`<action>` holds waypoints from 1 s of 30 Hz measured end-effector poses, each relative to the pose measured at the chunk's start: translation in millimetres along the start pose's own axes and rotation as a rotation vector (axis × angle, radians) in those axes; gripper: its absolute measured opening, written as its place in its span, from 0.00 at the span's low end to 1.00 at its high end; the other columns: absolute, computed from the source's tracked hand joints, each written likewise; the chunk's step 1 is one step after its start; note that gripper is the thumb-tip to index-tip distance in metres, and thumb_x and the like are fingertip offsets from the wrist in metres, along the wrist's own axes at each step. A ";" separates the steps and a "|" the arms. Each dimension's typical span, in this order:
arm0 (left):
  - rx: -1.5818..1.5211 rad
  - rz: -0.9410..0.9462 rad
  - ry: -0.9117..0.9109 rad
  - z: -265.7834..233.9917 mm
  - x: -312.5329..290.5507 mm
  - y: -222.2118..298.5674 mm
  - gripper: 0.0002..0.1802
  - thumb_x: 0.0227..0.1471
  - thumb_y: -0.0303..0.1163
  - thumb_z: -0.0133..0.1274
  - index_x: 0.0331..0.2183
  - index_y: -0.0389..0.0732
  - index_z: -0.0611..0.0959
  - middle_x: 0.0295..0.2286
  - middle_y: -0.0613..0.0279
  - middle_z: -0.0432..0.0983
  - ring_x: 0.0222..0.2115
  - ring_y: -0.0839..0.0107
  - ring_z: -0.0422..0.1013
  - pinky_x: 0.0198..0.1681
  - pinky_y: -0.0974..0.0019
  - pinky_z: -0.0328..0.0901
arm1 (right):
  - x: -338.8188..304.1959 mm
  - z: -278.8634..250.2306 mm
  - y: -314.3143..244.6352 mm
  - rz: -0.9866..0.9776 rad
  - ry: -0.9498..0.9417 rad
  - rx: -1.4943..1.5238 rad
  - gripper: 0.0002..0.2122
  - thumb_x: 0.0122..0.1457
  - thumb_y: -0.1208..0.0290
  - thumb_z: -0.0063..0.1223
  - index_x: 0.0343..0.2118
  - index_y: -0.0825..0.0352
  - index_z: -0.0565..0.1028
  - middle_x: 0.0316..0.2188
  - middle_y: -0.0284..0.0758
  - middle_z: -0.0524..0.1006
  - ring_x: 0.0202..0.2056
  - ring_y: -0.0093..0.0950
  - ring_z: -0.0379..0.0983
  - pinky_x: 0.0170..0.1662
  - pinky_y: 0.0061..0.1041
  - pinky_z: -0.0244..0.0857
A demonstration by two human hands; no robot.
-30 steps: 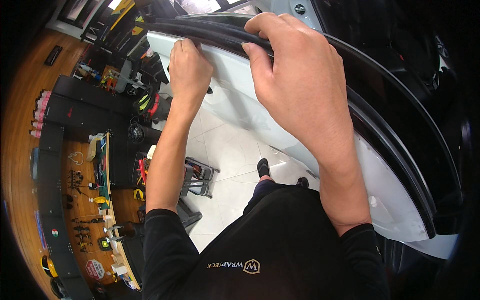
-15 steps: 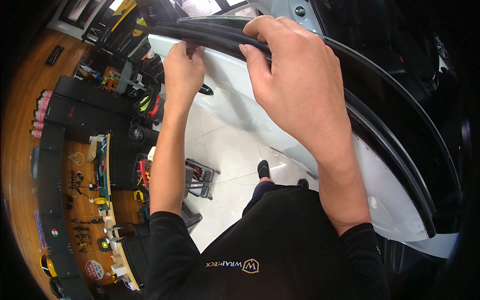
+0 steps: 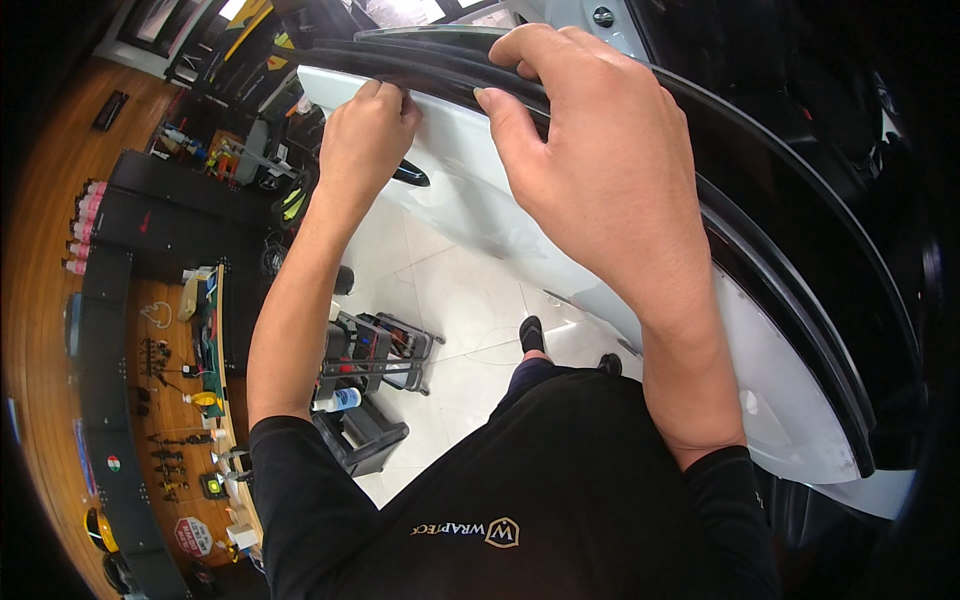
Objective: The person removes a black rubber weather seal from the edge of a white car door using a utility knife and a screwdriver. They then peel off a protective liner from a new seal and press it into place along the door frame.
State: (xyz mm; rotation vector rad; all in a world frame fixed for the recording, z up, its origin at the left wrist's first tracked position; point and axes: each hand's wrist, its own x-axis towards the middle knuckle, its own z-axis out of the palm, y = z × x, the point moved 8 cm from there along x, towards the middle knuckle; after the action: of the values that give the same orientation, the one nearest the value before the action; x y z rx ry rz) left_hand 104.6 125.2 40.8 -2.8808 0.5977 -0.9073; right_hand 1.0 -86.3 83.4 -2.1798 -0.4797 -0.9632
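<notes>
1. Far left: pink-filled bottles [image 3: 85,228] in a row on the dark cabinet [image 3: 150,230].
2. Next, small tools [image 3: 155,362] hang against wood beside the wood-edged tabletop [image 3: 222,385].
3. Grey cart [image 3: 400,350] on the pale tiled floor [image 3: 450,275], a bottle with blue liquid [image 3: 343,399] near it, left of your body.
4. Your left hand [image 3: 365,140]: fingers curled, mostly closed, at the top edge of the white car door [image 3: 470,200], just below the black trim [image 3: 430,75]. Fingertips hidden; can't tell if it pinches anything.
5. Black door handle [image 3: 411,175] shows just beside your left wrist.
6. Door and trim sit in front of you, slanting from upper left to lower right.
7. Your right hand [image 3: 610,180]: part open, thumb apart from fingers, arched over the trim. Thumb on the near side, index finger toward the far side, other fingertips out of sight; can't tell how firm the hold is.
8. Right of that: dark car interior [image 3: 740,110].
</notes>
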 end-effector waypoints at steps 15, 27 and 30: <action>-0.408 -0.109 0.251 -4.1 -5.6 -34.1 0.08 0.47 0.25 0.63 0.32 0.34 0.88 0.28 0.54 0.84 0.28 0.65 0.82 0.34 0.65 0.75 | -8.6 -0.7 -9.9 -0.263 0.260 0.195 0.09 0.54 0.80 0.61 0.39 0.69 0.81 0.31 0.41 0.80 0.25 0.37 0.77 0.33 0.32 0.70; -0.673 0.063 0.113 0.5 10.8 -68.4 0.10 0.47 0.25 0.64 0.34 0.33 0.89 0.23 0.58 0.82 0.20 0.74 0.75 0.27 0.70 0.70 | -18.8 143.8 -28.8 0.005 0.078 0.053 0.08 0.56 0.75 0.61 0.39 0.66 0.77 0.32 0.37 0.76 0.24 0.38 0.80 0.27 0.34 0.75; -0.730 0.101 0.096 10.3 15.1 -72.8 0.09 0.47 0.26 0.64 0.33 0.33 0.89 0.20 0.57 0.80 0.18 0.77 0.72 0.24 0.70 0.67 | -5.7 161.1 -27.2 0.120 0.218 -0.122 0.10 0.54 0.77 0.65 0.40 0.64 0.82 0.31 0.35 0.80 0.22 0.34 0.76 0.25 0.30 0.70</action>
State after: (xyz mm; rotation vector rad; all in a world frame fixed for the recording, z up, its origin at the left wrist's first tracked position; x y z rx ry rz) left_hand 146.8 186.1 53.0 -3.3751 1.3099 -0.9719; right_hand 61.6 48.5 13.6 -2.1501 -0.1895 -1.1726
